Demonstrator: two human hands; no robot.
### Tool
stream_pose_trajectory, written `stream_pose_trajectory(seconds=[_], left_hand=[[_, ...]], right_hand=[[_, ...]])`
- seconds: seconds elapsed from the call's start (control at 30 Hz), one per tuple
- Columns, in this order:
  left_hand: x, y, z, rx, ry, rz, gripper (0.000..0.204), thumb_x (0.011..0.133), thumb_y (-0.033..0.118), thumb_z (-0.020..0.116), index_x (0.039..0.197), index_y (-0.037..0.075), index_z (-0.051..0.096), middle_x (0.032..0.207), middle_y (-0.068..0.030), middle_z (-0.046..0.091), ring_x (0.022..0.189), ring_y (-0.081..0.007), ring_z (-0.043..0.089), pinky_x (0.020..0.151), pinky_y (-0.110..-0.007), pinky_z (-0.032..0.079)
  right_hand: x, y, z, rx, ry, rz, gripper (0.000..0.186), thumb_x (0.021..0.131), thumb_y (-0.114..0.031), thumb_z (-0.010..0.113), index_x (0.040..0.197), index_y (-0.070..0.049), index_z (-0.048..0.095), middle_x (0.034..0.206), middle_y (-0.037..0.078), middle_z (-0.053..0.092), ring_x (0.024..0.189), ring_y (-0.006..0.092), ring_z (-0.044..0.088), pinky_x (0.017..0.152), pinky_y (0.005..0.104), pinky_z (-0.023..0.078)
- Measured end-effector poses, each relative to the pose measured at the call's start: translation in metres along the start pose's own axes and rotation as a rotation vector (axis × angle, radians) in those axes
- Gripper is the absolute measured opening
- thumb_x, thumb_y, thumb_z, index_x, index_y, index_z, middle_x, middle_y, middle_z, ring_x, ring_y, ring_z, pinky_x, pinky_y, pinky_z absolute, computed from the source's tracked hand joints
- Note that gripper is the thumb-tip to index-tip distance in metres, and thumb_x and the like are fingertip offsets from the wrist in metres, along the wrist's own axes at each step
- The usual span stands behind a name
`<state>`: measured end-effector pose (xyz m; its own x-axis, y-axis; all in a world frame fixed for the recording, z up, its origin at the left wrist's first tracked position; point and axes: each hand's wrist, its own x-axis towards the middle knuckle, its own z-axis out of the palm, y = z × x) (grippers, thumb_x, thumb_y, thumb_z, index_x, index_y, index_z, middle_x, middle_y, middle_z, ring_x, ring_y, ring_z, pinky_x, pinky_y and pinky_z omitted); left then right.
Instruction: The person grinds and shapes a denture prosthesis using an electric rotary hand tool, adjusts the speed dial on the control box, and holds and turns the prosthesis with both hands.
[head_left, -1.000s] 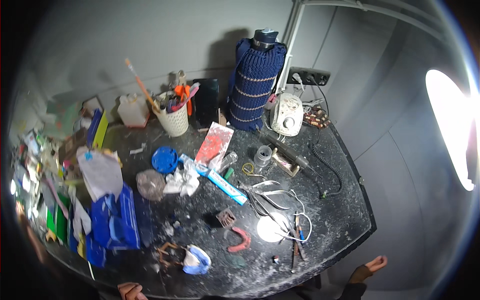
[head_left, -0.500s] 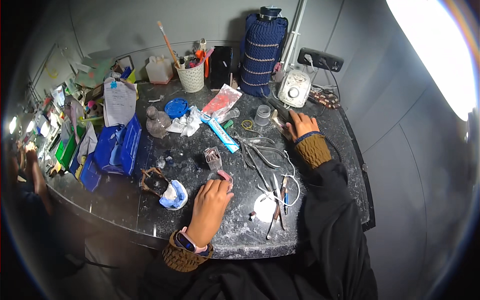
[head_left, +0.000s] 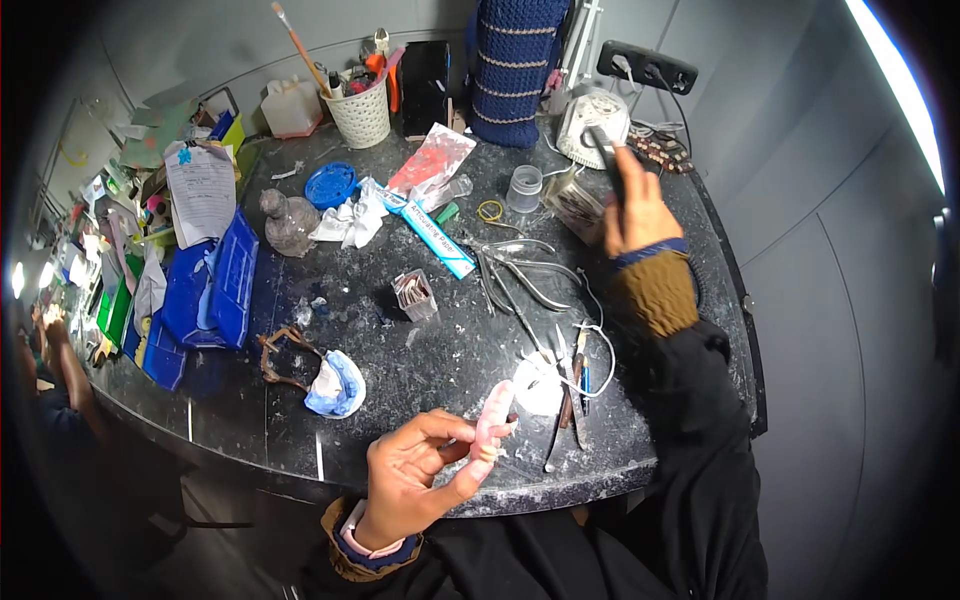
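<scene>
Near the front edge, my left hand (head_left: 425, 470) has its fingers closed on a small pink denture (head_left: 494, 410), held up off the counter. My right hand (head_left: 637, 205) reaches to the back right and grips a dark rotary handpiece (head_left: 605, 150) in front of a white control unit with a dial (head_left: 580, 118). Left of my left hand is a blue-and-white dental cast (head_left: 336, 390) beside a brown wire frame (head_left: 275, 355). Pliers (head_left: 540, 290) and thin hand instruments (head_left: 566, 400) lie between my hands. A small clear box (head_left: 415, 295) stands at the middle.
Blue bins (head_left: 205, 295) and papers crowd the left. At the back are a pen cup (head_left: 360, 110), a knitted bottle cover (head_left: 508, 75) and a power strip (head_left: 650, 65). Another person's arm (head_left: 65, 360) is at the far left. A grey wall (head_left: 830, 330) borders the right.
Both hands have moved onto the work area. My left hand has taken the denture off the counter and raised it. My right hand has lifted the handpiece from where it lay.
</scene>
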<state>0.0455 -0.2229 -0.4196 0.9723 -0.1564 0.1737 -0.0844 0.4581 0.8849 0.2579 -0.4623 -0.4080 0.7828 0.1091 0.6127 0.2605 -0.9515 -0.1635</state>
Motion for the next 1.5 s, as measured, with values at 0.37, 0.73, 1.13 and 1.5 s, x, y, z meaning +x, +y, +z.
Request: stream_pose_trajectory(seconds=[0.37, 0.73, 1.13, 1.5], left_hand=[[-0.014, -0.017, -0.006, 0.31, 0.108, -0.021, 0.026, 0.074, -0.011, 0.063, 0.093, -0.001, 0.048, 0.095, -0.0135, 0.058, 0.1, -0.0255, 0.061, 0.095, -0.038, 0.045], [-0.037, -0.062, -0.003, 0.81, 0.124, 0.13, 0.024, 0.081, -0.008, 0.059, 0.093, 0.002, 0.04, 0.089, -0.0126, 0.053, 0.1, -0.0257, 0.055, 0.108, -0.046, 0.029], [-0.011, -0.062, -0.127, 1.227, -0.131, 0.396, 0.008, 0.09, -0.001, 0.048, 0.09, 0.001, 0.04, 0.098, -0.0222, 0.06, 0.097, -0.026, 0.057, 0.104, -0.041, 0.034], [0.031, -0.057, -0.069, 1.365, 0.069, 0.402, 0.005, 0.089, 0.0, 0.052, 0.087, 0.001, 0.047, 0.098, -0.0194, 0.061, 0.097, -0.0243, 0.058, 0.1, -0.038, 0.039]], right_hand=[[-0.046, 0.027, -0.04, 0.093, 0.246, -0.016, 0.027, 0.086, -0.021, 0.061, 0.11, -0.009, 0.054, 0.087, 0.013, 0.064, 0.073, 0.0319, 0.065, 0.062, 0.0359, 0.05], [-0.03, 0.098, -0.043, -0.074, 0.441, -0.08, 0.035, 0.076, -0.038, 0.068, 0.083, -0.007, 0.054, 0.067, 0.007, 0.056, 0.059, 0.0237, 0.062, 0.05, 0.0345, 0.049], [-0.027, 0.139, -0.023, -0.256, 0.524, -0.007, 0.03, 0.073, -0.034, 0.067, 0.086, -0.009, 0.058, 0.078, 0.006, 0.057, 0.071, 0.0206, 0.062, 0.052, 0.0371, 0.046], [-0.062, 0.188, -0.031, -0.18, 0.516, 0.097, 0.029, 0.074, -0.033, 0.066, 0.088, -0.009, 0.057, 0.079, 0.006, 0.058, 0.073, 0.0212, 0.062, 0.054, 0.0375, 0.047]])
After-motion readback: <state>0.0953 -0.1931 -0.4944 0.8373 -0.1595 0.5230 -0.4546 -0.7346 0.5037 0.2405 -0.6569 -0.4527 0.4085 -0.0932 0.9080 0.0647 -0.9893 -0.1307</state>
